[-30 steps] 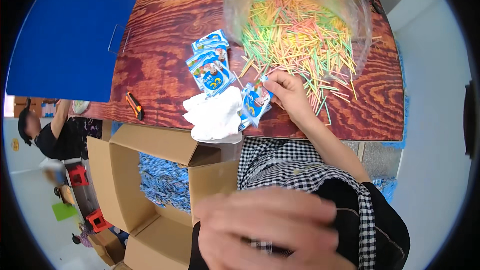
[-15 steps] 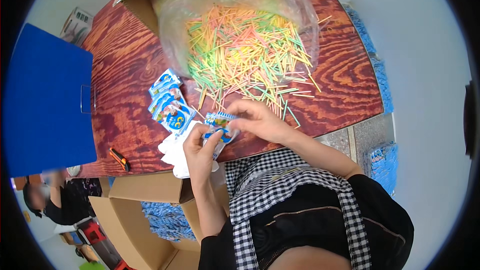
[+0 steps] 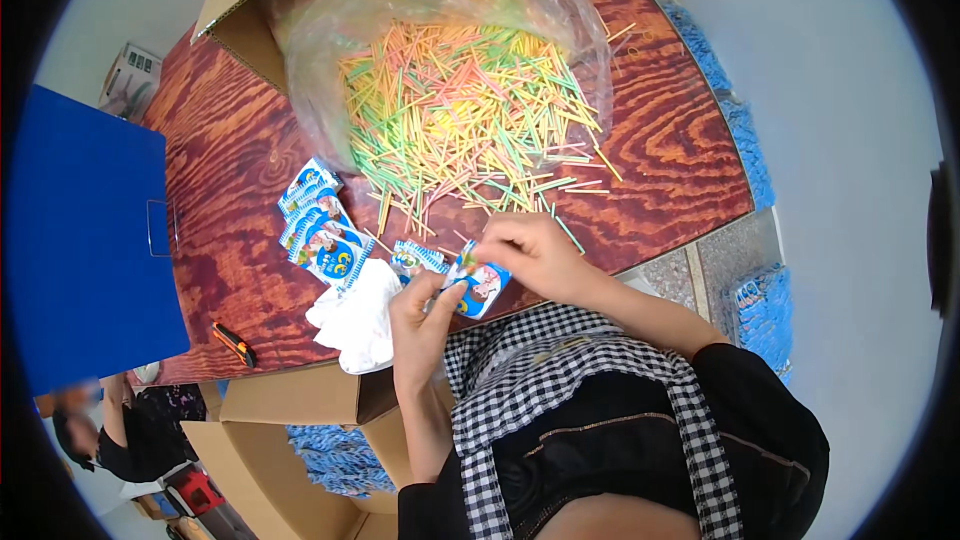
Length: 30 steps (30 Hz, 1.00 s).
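Note:
A small blue-and-white printed packet (image 3: 482,290) is held above the table's near edge. My left hand (image 3: 424,318) pinches it from the left, thumb on its face. At its upper end the curled fingers of my right hand (image 3: 535,255) are closed on the packet's top edge. Just behind lies another such packet (image 3: 418,258), partly covered by my left hand. To the left a fanned stack of matching packets (image 3: 328,230) rests on the table, beside a crumpled white cloth or glove (image 3: 362,320). Thin pastel sticks (image 3: 460,120) are heaped beyond my hands.
The sticks spill from a clear plastic bag (image 3: 315,90) in a cardboard box (image 3: 240,30). An orange utility knife (image 3: 233,343) and a blue board (image 3: 95,240) are left. Below the edge, an open carton (image 3: 290,395) holds blue packets. Another person (image 3: 115,430) is at lower left.
The packet in my hands now shows upright and larger, turned to the right of my left hand. My right hand has moved slightly right and down. The whole view has shifted a little.

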### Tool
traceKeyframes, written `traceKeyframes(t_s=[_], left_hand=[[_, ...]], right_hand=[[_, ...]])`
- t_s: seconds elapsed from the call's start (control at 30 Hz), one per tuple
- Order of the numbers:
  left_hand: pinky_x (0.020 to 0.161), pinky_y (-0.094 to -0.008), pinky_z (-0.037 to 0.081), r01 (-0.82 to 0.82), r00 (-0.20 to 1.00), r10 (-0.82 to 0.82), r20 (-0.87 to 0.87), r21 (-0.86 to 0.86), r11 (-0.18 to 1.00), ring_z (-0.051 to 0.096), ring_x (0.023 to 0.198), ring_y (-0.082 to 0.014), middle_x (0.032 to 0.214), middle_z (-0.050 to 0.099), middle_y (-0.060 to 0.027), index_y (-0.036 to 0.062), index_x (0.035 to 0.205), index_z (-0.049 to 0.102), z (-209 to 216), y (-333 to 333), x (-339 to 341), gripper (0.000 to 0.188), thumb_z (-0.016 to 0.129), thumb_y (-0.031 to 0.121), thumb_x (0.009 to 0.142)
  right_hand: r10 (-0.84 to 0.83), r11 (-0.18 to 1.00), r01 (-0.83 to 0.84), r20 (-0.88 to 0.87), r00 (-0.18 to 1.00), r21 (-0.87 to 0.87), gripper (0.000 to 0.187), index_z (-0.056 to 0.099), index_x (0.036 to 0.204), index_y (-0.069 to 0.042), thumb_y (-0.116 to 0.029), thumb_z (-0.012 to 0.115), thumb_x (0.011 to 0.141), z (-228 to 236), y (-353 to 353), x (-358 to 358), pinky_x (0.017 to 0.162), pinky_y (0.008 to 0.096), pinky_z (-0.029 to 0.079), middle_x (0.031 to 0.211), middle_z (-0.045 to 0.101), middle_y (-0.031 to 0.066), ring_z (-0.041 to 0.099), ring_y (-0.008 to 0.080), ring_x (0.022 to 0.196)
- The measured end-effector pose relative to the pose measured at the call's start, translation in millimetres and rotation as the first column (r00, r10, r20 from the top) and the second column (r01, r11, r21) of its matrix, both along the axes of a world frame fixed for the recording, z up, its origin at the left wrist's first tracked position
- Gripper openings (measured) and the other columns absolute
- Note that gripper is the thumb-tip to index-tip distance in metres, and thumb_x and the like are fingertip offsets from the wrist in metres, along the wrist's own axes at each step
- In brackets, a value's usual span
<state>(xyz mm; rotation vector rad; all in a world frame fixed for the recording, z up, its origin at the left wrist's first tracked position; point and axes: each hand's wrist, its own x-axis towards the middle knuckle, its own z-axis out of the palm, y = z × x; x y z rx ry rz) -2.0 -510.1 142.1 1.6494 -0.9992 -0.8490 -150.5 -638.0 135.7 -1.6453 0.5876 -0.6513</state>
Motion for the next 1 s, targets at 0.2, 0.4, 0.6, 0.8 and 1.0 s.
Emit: traceKeyframes(t_s=[0.2,0.4,0.6,0.8,1.0], left_hand=[[0.059,-0.0173,0.035,-0.265,0.907,0.231,-0.351,-0.053,0.963,0.043,0.066,-0.0013,0.075,0.054,0.0042,-0.0003,0.086,0.060,-8,13,2,0.014,0.054,0.008,0.095],[0.064,-0.0164,0.038,-0.278,0.874,0.231,-0.427,-0.051,0.959,0.049,0.073,-0.0017,0.083,0.057,0.0031,-0.0005,0.093,0.060,-15,12,-10,0.010,0.054,0.007,0.095],[0.065,-0.0164,0.038,-0.251,0.881,0.204,-0.427,-0.056,0.966,0.048,0.073,-0.0009,0.082,0.058,0.0038,-0.0001,0.091,0.060,-18,21,-13,0.010,0.056,0.009,0.095],[0.064,-0.0165,0.038,-0.142,0.860,0.110,-0.499,-0.028,0.989,0.048,0.071,-0.0006,0.081,0.059,0.0044,0.0000,0.094,0.062,-35,25,-24,0.012,0.056,0.010,0.095],[0.071,-0.0184,0.042,-0.136,0.833,0.091,-0.545,-0.044,0.990,0.054,0.077,-0.0037,0.088,0.063,0.0010,-0.0008,0.098,0.063,-36,31,-29,0.011,0.058,0.008,0.093]], right_hand=[[-0.394,0.892,0.220,-0.438,0.808,-0.395,0.017,0.063,0.085,-0.003,-0.020,0.060,0.087,-11,-42,-52,0.064,0.0368,0.046,0.078,0.060,0.0140,0.060,0.0285,0.070],[-0.496,0.778,0.108,-0.499,0.711,-0.619,0.040,0.056,0.093,0.000,-0.035,0.069,0.079,-16,-18,-42,0.063,0.0419,0.048,0.093,0.055,0.0139,0.059,0.0318,0.081],[-0.558,0.692,0.044,-0.496,0.665,-0.720,0.076,0.049,0.117,0.007,-0.050,0.071,0.072,-12,-8,-33,0.086,0.0432,0.042,0.112,0.048,0.0179,0.047,0.0345,0.105],[-0.624,0.628,-0.072,-0.557,0.549,-0.775,0.090,0.047,0.121,0.007,-0.063,0.067,0.067,-25,-1,-23,0.094,0.0435,0.034,0.116,0.049,0.0172,0.045,0.0318,0.110],[-0.620,0.609,-0.117,-0.563,0.547,-0.784,0.093,0.048,0.120,0.007,-0.063,0.069,0.063,-28,2,-6,0.086,0.0417,0.036,0.107,0.050,0.0136,0.046,0.0275,0.101]])
